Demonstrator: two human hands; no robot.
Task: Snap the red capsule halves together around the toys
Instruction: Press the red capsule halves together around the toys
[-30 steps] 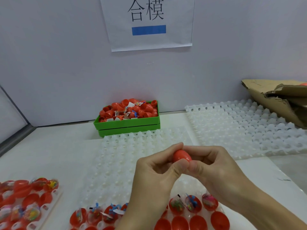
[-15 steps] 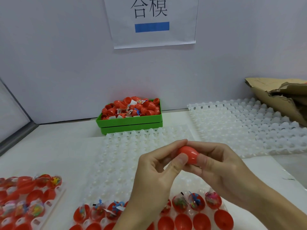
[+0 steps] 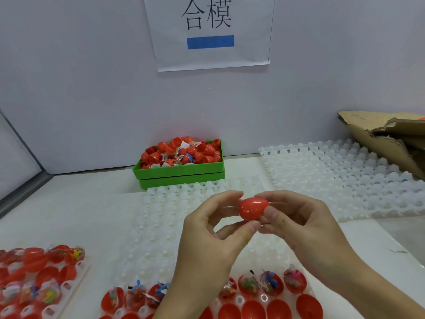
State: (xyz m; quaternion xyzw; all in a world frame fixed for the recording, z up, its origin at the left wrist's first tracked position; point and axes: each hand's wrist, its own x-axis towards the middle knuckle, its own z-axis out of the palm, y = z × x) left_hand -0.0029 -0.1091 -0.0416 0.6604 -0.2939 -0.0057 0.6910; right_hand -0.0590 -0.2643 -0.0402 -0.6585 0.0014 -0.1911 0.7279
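Both hands are raised above the counter (image 3: pixel 69 215) and meet on one red capsule (image 3: pixel 253 208). The left hand (image 3: pixel 207 240) pinches its left end between thumb and forefinger, and the right hand (image 3: pixel 305 226) grips the right end, with the thumb pressed on the front of the shell. The capsule lies sideways between the fingertips, well above the white tray (image 3: pixel 161 226), and it looks like one closed egg; I cannot see a gap at the seam. So I judge that the snapping step for this piece is at its end or just done. The next move probably calls for a last firm squeeze and then putting the capsule away. After that, a toy-filled half (image 3: pixel 271 284) from the near tray and an empty half (image 3: pixel 253 309) from the row below it must be taken.
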